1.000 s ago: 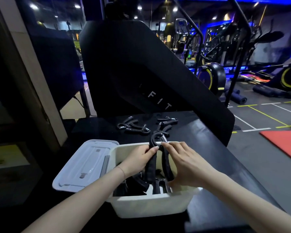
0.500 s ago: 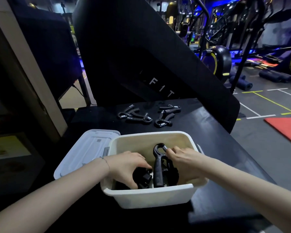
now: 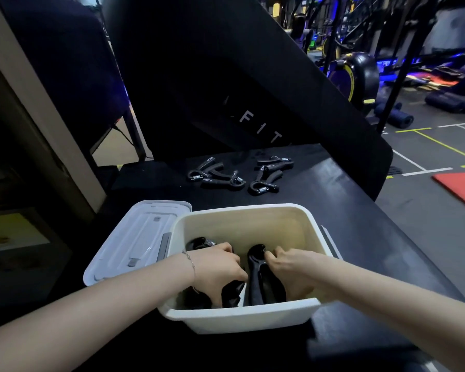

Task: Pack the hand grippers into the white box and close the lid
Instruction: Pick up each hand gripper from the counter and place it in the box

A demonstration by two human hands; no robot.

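You are in a dim gym, at a black counter (image 3: 333, 200) with a slanted black panel rising behind it and exercise machines beyond.

Both your hands are down inside the white box (image 3: 242, 316). Your right hand (image 3: 293, 267) has its fingers curled on the head of an upright hand gripper (image 3: 261, 280), pinching it near the coil end while its two black handles point down toward the near wall. Your left hand (image 3: 218, 272) is curled over other black grippers heaped at the box's left side; whether it truly grips one or only presses them down, you cannot tell. A spring end shows just past its knuckles.

Judge these as stiff, fairly light things: hard arms, a steel spring, padded handles that should not slip. They will not crush, but the arms splay and hook on one another, so take each by the coil end or by both handles together, and lay it flat so nothing stands above the rim.

Further out, the lid (image 3: 134, 242) lies open on the counter, touching the box's left wall. Four or so loose grippers (image 3: 239, 174) lie in a cluster beyond the box, well short of the panel. The box sits near the counter's near edge, and the right edge drops to the floor, so reach straight forward over the far rim, where you have open room.
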